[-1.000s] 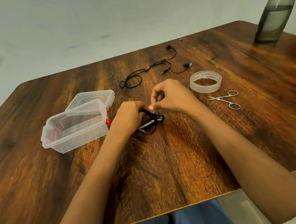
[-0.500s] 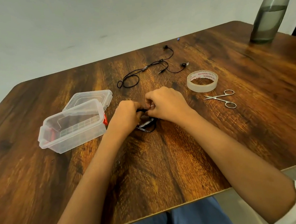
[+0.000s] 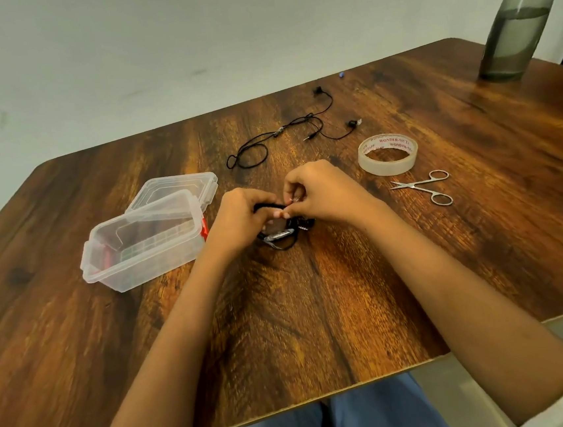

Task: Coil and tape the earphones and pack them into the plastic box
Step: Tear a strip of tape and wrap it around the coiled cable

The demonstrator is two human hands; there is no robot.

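Head view. Spread over the brown wooden surface (image 3: 317,313): to the left of the hands, a clear plastic box (image 3: 142,250), open, with its lid (image 3: 175,192) lying just behind it and touching it. Farther back, a second pair of loose earphones (image 3: 277,132), black cable uncoiled, well apart from the hands. To the right, a tape roll (image 3: 389,168) lying flat, and near it small scissors (image 3: 422,186), blades pointing left, handles to the right. At the far right corner, a tall grey vase (image 3: 513,25). Nothing between the hands and the box.

Between the two hands, near the middle of the surface, the coiled earphones (image 3: 279,237): a small black bundle resting on the wood, long axis running roughly left to right, a silvery inline piece lying across its near side along the same line. Much of the bundle hidden by fingers.

Left hand (image 3: 239,220): grip curled round the bundle's left side. Right hand (image 3: 326,191): grip pinching thumb to forefinger at the bundle's top; cable or tape in the pinch, impossible to tell.
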